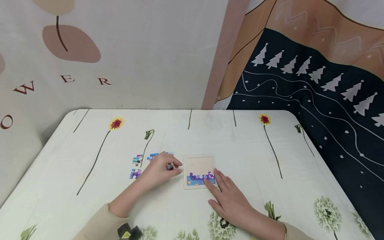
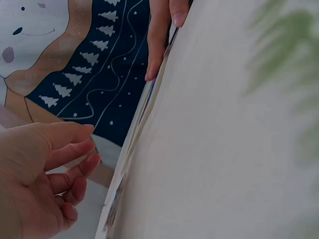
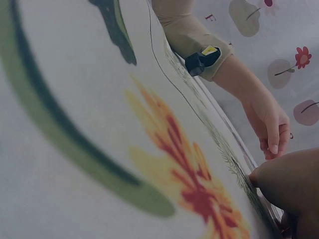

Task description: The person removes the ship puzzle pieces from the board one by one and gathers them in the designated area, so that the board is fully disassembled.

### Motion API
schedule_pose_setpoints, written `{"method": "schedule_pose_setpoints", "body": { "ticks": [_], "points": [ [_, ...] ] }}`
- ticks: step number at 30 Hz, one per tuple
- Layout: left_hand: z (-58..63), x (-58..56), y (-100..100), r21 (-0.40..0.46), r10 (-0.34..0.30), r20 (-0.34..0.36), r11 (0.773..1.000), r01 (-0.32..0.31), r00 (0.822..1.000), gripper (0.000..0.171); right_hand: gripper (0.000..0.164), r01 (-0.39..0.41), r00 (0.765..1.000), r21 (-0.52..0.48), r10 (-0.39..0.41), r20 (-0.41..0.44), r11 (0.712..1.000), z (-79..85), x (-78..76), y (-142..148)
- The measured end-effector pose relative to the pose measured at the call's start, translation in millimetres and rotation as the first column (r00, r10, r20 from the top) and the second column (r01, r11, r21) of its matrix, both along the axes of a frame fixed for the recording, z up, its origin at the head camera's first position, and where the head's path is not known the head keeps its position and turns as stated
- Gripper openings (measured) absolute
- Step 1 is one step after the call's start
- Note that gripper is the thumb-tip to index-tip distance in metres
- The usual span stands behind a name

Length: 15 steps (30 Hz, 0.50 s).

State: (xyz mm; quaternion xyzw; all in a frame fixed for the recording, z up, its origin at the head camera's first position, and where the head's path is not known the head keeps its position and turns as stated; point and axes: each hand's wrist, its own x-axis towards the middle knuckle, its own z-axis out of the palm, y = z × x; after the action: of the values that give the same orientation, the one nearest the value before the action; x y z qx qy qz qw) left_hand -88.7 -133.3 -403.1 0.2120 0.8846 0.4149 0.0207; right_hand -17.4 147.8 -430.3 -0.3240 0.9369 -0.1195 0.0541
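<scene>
Head view: puzzle tray (image 1: 199, 164) flat on the floral tablecloth (image 1: 246, 153), joined purple-blue pieces (image 1: 198, 180) along its near side, bare board behind them. Right hand (image 1: 230, 201) at the tray's near right corner, fingers extended, fingertips resting on edge and pieces, gripping nothing. Left hand (image 1: 159, 170) just beside the tray's left edge, fingers loosely bent, released. Loose pieces (image 1: 135, 174) left of the tray, some partly behind that hand. Left wrist view: left fingers relaxed, apart from the tray, which I see almost edge-on under the right fingertips. Right wrist view: tray hard to make out; left hand hangs loosely bent, black device (image 3: 202, 60) at its sleeve (image 3: 219, 45); right hand blurred, can't tell its fingers here.
</scene>
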Motion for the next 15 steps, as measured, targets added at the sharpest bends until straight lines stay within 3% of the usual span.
{"method": "schedule_pose_setpoints", "body": {
  "ticks": [6, 15],
  "points": [
    [-6.5, -0.9, 15, 0.012, -0.064, -0.028, 0.998, 0.065, 0.998, 0.015, 0.056, 0.004, 1.0, 0.008, -0.004, 0.012, 1.0, 0.2, -0.6, 0],
    [-19.0, 0.0, 25, -0.018, -0.138, 0.037, 0.99, 0.139, 0.99, 0.025, 0.057, -0.004, 1.0, 0.004, 0.004, 0.018, 1.0, 0.1, -1.5, 1]
  ]
}}
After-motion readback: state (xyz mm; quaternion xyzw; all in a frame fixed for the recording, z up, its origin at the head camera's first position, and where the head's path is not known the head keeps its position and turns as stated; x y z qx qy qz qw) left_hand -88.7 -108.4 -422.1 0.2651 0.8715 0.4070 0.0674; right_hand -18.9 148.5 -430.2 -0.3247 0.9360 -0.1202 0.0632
